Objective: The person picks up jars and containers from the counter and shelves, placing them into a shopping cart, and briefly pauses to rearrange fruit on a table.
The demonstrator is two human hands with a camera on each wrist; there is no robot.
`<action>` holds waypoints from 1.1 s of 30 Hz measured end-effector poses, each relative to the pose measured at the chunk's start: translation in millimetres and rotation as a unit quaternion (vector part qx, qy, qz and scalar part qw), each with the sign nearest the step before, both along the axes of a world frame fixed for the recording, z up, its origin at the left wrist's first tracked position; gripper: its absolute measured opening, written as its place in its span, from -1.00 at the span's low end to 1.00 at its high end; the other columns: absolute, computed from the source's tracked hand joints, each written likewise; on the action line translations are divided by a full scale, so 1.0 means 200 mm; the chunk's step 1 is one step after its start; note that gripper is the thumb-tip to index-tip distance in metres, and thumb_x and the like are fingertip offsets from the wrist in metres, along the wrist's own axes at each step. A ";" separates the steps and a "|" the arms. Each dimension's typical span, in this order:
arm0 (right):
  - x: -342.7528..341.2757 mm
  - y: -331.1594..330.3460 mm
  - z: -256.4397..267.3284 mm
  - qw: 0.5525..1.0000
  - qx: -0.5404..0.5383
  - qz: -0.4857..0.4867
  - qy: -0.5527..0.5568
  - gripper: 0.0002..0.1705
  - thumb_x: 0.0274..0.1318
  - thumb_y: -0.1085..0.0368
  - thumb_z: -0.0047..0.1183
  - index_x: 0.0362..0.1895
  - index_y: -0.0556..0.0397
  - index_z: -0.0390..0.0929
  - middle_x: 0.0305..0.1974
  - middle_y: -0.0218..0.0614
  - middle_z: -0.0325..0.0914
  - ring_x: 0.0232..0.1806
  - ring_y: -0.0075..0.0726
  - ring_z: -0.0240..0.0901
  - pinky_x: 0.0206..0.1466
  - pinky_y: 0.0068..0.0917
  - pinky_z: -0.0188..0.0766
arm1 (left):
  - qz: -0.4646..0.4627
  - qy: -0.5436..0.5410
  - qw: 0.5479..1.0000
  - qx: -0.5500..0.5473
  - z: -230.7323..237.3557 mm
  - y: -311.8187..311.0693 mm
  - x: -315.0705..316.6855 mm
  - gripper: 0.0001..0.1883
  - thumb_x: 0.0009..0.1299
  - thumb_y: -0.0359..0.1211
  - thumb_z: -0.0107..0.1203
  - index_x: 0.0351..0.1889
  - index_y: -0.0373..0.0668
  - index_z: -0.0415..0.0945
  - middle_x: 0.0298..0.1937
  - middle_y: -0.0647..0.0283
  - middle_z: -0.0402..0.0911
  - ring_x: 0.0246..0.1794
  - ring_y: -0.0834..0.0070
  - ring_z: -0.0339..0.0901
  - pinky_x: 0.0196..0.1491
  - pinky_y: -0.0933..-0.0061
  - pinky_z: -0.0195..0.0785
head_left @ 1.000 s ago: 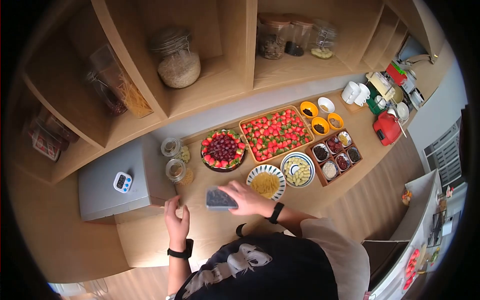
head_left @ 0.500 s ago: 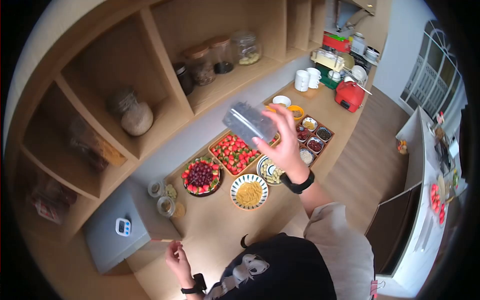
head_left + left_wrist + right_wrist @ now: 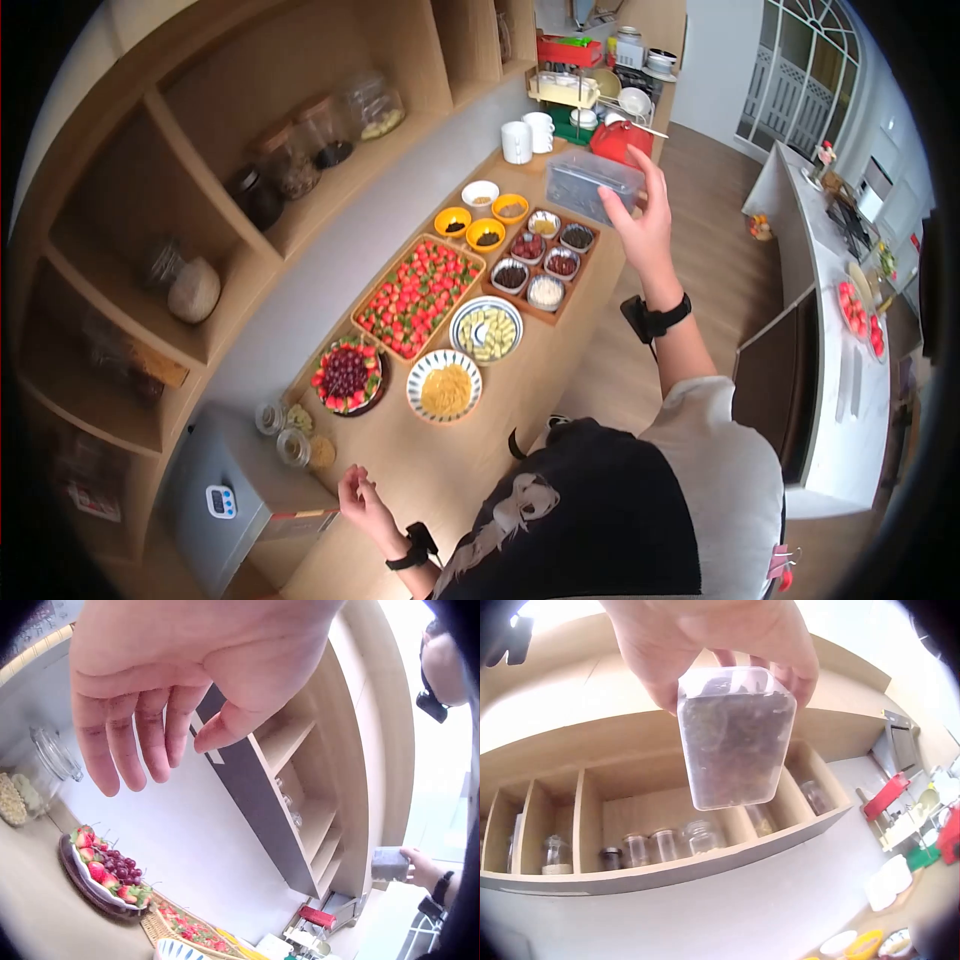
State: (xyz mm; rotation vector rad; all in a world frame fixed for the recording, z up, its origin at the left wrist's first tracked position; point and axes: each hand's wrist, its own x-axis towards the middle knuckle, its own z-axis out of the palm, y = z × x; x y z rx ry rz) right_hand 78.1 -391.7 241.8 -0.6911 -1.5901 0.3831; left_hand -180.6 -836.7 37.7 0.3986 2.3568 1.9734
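Observation:
My right hand (image 3: 648, 225) grips a clear plastic container (image 3: 588, 190) between thumb and fingers, raised beyond the far end of the divided tray. Dark, crinkled contents fill most of the container in the right wrist view. My left hand (image 3: 368, 508) is held above the near counter with its fingers loosely bent and nothing in it. Closest to it are two glass jars (image 3: 293, 447) and a grey cabinet (image 3: 215, 545) with a white timer (image 3: 221, 502) on top. The left wrist view shows relaxed, hanging fingers (image 3: 154, 735).
Along the counter are a fruit-topped cake (image 3: 347, 378), a strawberry tray (image 3: 415, 297), a striped pasta bowl (image 3: 444, 387), a plate of pale pieces (image 3: 486, 330), a compartment tray (image 3: 560, 308), yellow bowls (image 3: 452, 222) and white mugs (image 3: 517, 143). Wooden shelves (image 3: 300, 235) with jars overhang the back.
My right hand has lifted the container from low over the near counter and carried it right, towards the far end. The left hand stays near the cabinet. The head view has swung right.

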 end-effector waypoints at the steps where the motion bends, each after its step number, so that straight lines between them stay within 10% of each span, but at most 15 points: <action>1: 0.02 0.11 -0.05 0.997 -0.038 0.048 0.045 -0.28 0.09 0.27 0.34 0.34 0.04 0.36 0.21 -0.19 0.40 0.19 -0.24 0.43 0.13 -0.29 0.46 | 0.014 0.003 1.000 -0.009 0.01 0.06 0.05 -0.78 0.48 -0.48 0.01 0.02 -0.32 0.56 -0.13 0.17 0.68 -0.14 0.49 0.61 -0.16 0.48 0.48; 7: 0.05 0.78 -0.35 0.951 -0.147 0.246 0.120 -0.64 0.26 0.44 0.18 0.14 0.17 0.54 0.14 -0.31 0.39 0.13 -0.44 0.44 0.03 -0.51 0.55 | 0.070 0.037 0.989 -0.121 0.00 0.47 0.26 -0.78 0.48 -0.48 0.01 0.01 -0.33 0.58 -0.18 0.17 0.69 -0.18 0.48 0.63 -0.22 0.45 0.51; 22: -0.35 1.48 -0.24 0.845 -0.248 0.432 0.193 -0.48 0.22 0.26 0.29 0.22 0.18 0.50 0.04 -0.28 0.56 0.04 -0.43 0.49 0.14 -0.43 0.46 | 0.144 0.062 0.972 -0.173 0.33 0.99 0.75 -0.80 0.44 -0.54 0.03 -0.03 -0.31 0.60 -0.20 0.21 0.69 -0.19 0.54 0.63 -0.27 0.57 0.49; 26: -0.54 1.53 0.01 0.938 -0.061 0.296 0.172 -0.44 0.18 0.22 0.33 0.22 0.14 0.49 0.09 -0.17 0.53 0.12 -0.26 0.47 0.13 -0.37 0.45 | 0.138 0.067 0.976 -0.151 0.33 1.09 0.82 -0.82 0.45 -0.53 0.05 -0.04 -0.33 0.60 -0.15 0.20 0.67 -0.13 0.52 0.63 -0.23 0.55 0.54; 30: -0.63 1.56 0.16 0.962 0.199 0.176 0.061 -0.49 0.06 0.26 0.39 0.12 0.02 0.59 0.17 -0.09 0.44 0.19 -0.05 0.41 0.15 -0.24 0.44 | 0.155 0.114 0.965 -0.178 0.35 1.10 0.91 -0.83 0.43 -0.51 0.08 -0.06 -0.29 0.61 -0.13 0.17 0.65 -0.15 0.45 0.65 -0.22 0.49 0.57; 33: -0.65 1.47 0.20 0.947 0.194 0.243 0.081 -0.54 0.03 0.32 0.39 0.07 0.01 0.64 0.19 -0.12 0.43 0.17 -0.05 0.45 0.17 -0.23 0.45 | 0.204 0.106 0.957 -0.176 0.32 1.02 0.96 -0.84 0.43 -0.50 0.09 -0.08 -0.27 0.62 -0.14 0.17 0.65 -0.17 0.44 0.65 -0.25 0.49 0.57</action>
